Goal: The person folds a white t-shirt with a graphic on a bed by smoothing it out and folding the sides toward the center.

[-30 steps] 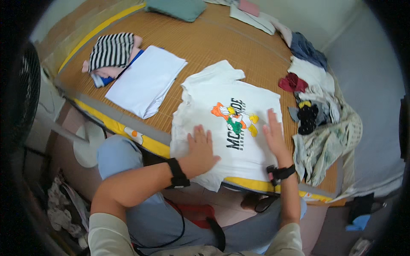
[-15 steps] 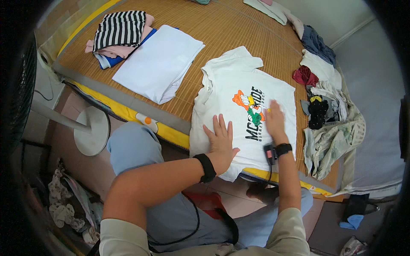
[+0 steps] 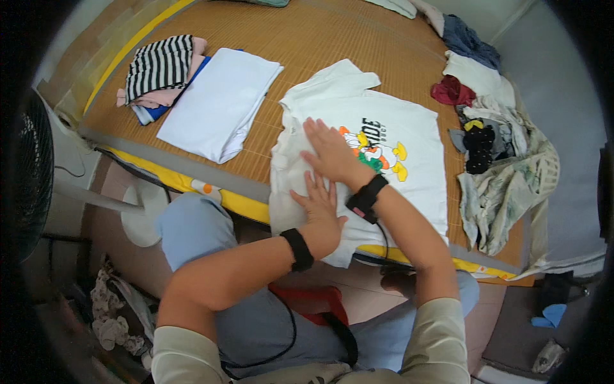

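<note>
A white T-shirt (image 3: 409, 128) with a colourful cartoon duck print lies spread on the bamboo mat, its lower part hanging over the bed's front edge. Both hands rest flat on it. My left hand (image 3: 318, 217) presses on the near left part, fingers spread. Just above it, my right hand (image 3: 334, 152) lies with fingers stretched out and covers part of the print. Neither hand grips any cloth. Each wrist wears a black band, and the right one carries a small device with a cable.
Left of the shirt lie a folded white garment (image 3: 214, 105) and a stack topped by a black-and-white striped garment (image 3: 160, 69). Loose clothes (image 3: 492, 185) are heaped along the right side. A fan (image 3: 38, 176) stands at the left, beside the yellow-edged bed (image 3: 243, 206).
My right hand has moved left across the print, from the shirt's right side to beside my left hand. My left hand stays on the shirt. The view has shifted slightly.
</note>
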Demonstrator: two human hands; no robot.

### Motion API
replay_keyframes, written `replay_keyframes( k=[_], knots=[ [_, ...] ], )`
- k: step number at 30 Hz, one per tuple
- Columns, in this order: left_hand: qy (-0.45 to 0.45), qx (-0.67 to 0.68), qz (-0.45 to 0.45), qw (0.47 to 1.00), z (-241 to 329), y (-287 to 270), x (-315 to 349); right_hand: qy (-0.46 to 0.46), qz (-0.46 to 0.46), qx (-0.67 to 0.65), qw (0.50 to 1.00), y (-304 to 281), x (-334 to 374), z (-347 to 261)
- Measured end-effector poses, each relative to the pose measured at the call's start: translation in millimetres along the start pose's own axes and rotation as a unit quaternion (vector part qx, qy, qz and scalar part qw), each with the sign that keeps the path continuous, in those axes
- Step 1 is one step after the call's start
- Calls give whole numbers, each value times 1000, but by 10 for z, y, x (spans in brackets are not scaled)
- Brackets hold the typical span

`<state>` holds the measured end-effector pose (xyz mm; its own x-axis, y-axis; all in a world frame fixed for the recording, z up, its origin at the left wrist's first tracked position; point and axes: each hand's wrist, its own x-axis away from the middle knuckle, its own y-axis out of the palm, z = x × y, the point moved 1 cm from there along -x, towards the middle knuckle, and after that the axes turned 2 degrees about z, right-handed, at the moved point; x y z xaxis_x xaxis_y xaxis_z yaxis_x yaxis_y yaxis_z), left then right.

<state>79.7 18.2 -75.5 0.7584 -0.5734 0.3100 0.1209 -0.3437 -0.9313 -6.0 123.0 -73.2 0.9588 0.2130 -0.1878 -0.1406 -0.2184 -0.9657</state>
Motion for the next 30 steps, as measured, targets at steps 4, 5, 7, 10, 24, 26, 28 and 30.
replay_keyframes(
  k=[4, 5, 7, 10, 24, 26, 28, 30],
  knots=[
    [-13, 8, 5, 1000, -31, -44, 50, 63, 73, -32, 995, -113, 199, 775],
    [-5, 1, 14, 1000, -17, -38, 71, 118, 108, -4, 987, -107, 372, 1100],
    [-18, 2, 12, 1000, -46, -34, 85, 278, 123, 80, 949, -187, 805, 1678],
    [12, 22, 10, 1000, 24, -84, 61, 411, 104, 143, 894, -430, 1359, 2211],
    [16, 54, 44, 997, -99, -30, 83, -8, 56, 5, 998, 52, -33, 392],
    [25, 61, 47, 997, -79, -63, 120, 106, 107, 36, 988, 170, 233, 1438],
    [21, 62, 40, 997, -165, -43, 141, 348, 127, 77, 926, -32, 614, 2108],
    [51, 58, 55, 995, -12, -167, 99, 374, 57, 243, 893, -358, 1615, 3172]
  ],
)
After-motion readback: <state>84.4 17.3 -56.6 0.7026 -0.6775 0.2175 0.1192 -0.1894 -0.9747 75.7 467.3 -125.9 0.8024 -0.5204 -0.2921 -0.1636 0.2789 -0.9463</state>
